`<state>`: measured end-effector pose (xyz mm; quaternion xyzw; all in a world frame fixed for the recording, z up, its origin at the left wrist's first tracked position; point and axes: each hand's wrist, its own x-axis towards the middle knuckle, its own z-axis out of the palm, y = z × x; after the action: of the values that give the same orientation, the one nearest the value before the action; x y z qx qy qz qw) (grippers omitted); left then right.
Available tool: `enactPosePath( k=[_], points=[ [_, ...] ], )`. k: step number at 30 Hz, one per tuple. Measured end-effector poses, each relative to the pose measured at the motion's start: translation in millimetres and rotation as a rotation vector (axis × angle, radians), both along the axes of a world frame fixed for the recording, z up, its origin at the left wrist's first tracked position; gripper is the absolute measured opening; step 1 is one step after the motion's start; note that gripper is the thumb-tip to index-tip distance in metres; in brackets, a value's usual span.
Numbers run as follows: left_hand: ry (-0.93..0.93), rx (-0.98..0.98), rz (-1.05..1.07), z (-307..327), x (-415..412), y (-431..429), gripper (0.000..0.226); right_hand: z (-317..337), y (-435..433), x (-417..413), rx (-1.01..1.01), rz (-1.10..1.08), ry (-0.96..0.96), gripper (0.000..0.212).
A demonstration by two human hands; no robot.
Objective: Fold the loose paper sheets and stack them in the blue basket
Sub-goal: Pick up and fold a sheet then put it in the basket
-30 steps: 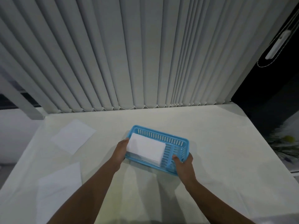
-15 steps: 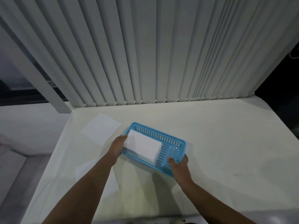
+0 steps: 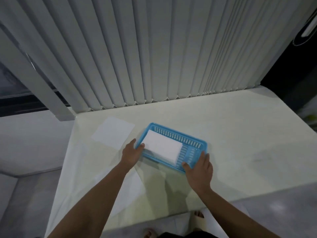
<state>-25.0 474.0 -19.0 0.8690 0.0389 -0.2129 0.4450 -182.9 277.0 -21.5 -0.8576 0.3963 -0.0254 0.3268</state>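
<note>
A blue slotted basket (image 3: pixel 192 141) lies on the white table, turned at an angle. Inside it rests a stack of folded white paper (image 3: pixel 163 148), filling its left part. My left hand (image 3: pixel 131 154) grips the basket's left end, thumb over the rim. My right hand (image 3: pixel 199 170) holds the near right corner, fingers over the edge. One loose flat sheet (image 3: pixel 113 132) sits on the table left of the basket. Another loose sheet (image 3: pixel 128 191) lies nearer me, partly hidden under my left forearm.
The white table (image 3: pixel 231 134) ends close to me and drops off on the left. Vertical grey blinds (image 3: pixel 154 57) hang along its far edge. A grey post (image 3: pixel 42 86) stands at the back left. Bare toes (image 3: pixel 199 214) show below the near edge.
The view has pulled back and tilted down, showing the table's near edge. Both hands keep their hold on the basket, which sits a little further right in view.
</note>
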Motion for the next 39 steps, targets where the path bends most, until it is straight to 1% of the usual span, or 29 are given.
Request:
enactPosePath(
  k=[2,4,8,11,14,16,18,21,26,28,30,32,33,36,39],
  points=[
    [-0.045,0.066,0.003,-4.1,-3.2,18.0,0.060,3.7,12.8,3.0,-0.102,0.038,0.022,0.090],
    [-0.062,0.126,0.038,-10.9,-8.3,42.3,0.054,5.8,29.9,5.5,-0.158,0.122,0.021,0.086],
    [-0.076,0.193,0.161,-21.6,-21.9,100.6,0.045,10.2,72.8,16.4,-0.276,0.425,-0.030,0.069],
    [-0.069,0.259,0.105,-23.8,-31.7,128.1,0.042,14.2,97.3,31.6,-0.348,0.611,-0.053,0.059],
    [-0.074,0.331,0.101,-26.4,-45.2,158.1,0.044,14.1,132.2,53.2,-0.412,0.821,-0.042,0.057],
    [-0.077,0.376,0.096,-30.6,-54.7,170.4,0.046,10.5,152.0,68.3,-0.414,0.923,-0.022,0.056],
    [-0.087,0.426,0.059,-34.8,-61.9,175.5,0.049,3.2,167.1,83.4,-0.416,1.006,0.021,0.055],
    [-0.138,0.502,-0.021,-38.4,-67.1,174.0,0.053,-8.3,181.6,104.1,-0.475,1.113,0.134,0.053],
    [-0.176,0.545,-0.126,-41.0,-62.9,164.2,0.058,-21.4,187.2,125.9,-0.514,1.168,0.261,0.048],
    [-0.162,0.524,-0.117,-41.4,-57.2,162.3,0.061,-24.2,186.8,130.7,-0.496,1.155,0.288,0.050],
    [-0.124,0.461,-0.070,-39.9,-50.8,160.6,0.059,-25.3,186.4,133.5,-0.474,1.141,0.296,0.054],
    [-0.085,0.415,-0.023,-39.7,-46.1,159.4,0.051,-25.4,185.3,135.5,-0.431,1.116,0.302,0.057],
    [-0.080,0.420,0.000,-40.0,-44.9,159.4,0.044,-25.3,184.1,136.6,-0.395,1.095,0.301,0.055],
    [-0.109,0.476,0.031,-39.8,-43.7,161.6,0.028,-26.5,178.1,139.9,-0.319,1.057,0.283,0.040],
    [-0.208,0.464,-0.017,-37.7,-45.5,163.2,0.022,-23.0,173.7,141.1,-0.253,1.047,0.233,0.027]
  ],
)
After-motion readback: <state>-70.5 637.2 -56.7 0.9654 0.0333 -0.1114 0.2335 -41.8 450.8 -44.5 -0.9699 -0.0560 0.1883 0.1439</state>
